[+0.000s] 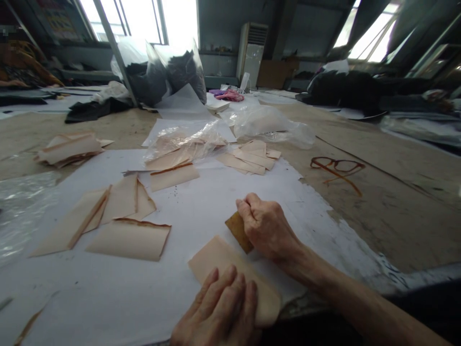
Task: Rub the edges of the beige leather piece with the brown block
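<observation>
Flat on a beige piece of leather or card [234, 264] rests my left hand [223, 307], its fingers stretched out and holding it down against the white sheet [201, 211]. My right hand [268, 226] is closed around a thin yellow-brown rectangular plate [239, 232], like a scraper. The plate is tilted, with its lower corner close to the far edge of the beige piece; whether they touch I cannot tell. To the left lie several similar beige pieces [129, 240] with brown folded edges.
Farther off are more beige pieces [252, 156], clear plastic bags [273, 127] and a stack of pieces [70, 148]. Brown glasses [336, 166] lie at the right. A metal pole [115, 53] rises from the table, and a person [25, 65] sits at the far left.
</observation>
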Motion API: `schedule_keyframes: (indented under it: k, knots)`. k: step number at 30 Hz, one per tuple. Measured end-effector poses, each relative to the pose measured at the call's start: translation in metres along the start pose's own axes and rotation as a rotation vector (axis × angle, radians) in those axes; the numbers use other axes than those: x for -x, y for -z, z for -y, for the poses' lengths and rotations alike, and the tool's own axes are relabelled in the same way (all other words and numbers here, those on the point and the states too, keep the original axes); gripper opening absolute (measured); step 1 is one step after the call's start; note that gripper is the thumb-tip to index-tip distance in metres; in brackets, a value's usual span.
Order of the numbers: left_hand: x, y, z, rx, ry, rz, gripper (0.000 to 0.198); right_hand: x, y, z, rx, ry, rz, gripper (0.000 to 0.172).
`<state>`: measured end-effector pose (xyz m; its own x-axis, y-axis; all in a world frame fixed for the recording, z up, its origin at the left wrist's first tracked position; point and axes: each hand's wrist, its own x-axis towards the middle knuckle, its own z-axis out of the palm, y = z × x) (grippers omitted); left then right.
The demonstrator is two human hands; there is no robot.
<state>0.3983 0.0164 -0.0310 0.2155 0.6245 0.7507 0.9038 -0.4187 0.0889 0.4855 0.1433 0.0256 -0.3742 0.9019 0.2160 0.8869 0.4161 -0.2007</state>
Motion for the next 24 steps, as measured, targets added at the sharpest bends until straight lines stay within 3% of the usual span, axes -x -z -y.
schedule_keyframes:
  k: [3, 6, 9, 12, 16, 19, 24]
  knots:
    - [-0.002, 0.002, 0.0, -0.016, 0.003, 0.029, 0.027, 0.006, -0.001, 0.01, -0.004, 0.173, 0.06, 0.024]
    - [-0.002, 0.005, 0.0, -0.013, -0.003, 0.041, 0.03, -0.001, -0.011, 0.022, 0.053, 0.264, -0.009, 0.021]
    - [-0.001, 0.006, 0.001, 0.021, -0.015, 0.049, 0.035, -0.014, -0.02, 0.029, 0.07, 0.249, -0.063, 0.02]
    - [0.001, 0.006, 0.002, 0.039, -0.04, 0.063, 0.039, -0.021, -0.022, 0.029, 0.066, 0.141, -0.112, 0.021]
    - [0.002, 0.006, 0.003, 0.039, -0.057, 0.067, 0.043, -0.02, -0.014, 0.008, 0.07, 0.006, -0.189, 0.023]
    - [0.002, 0.004, 0.003, 0.065, -0.054, 0.045, 0.044, -0.016, -0.008, -0.02, 0.036, -0.048, -0.167, 0.024]
    - [0.0, 0.002, -0.003, 0.133, 0.032, -0.025, 0.039, -0.011, -0.003, -0.048, -0.256, -0.117, -0.189, 0.032]
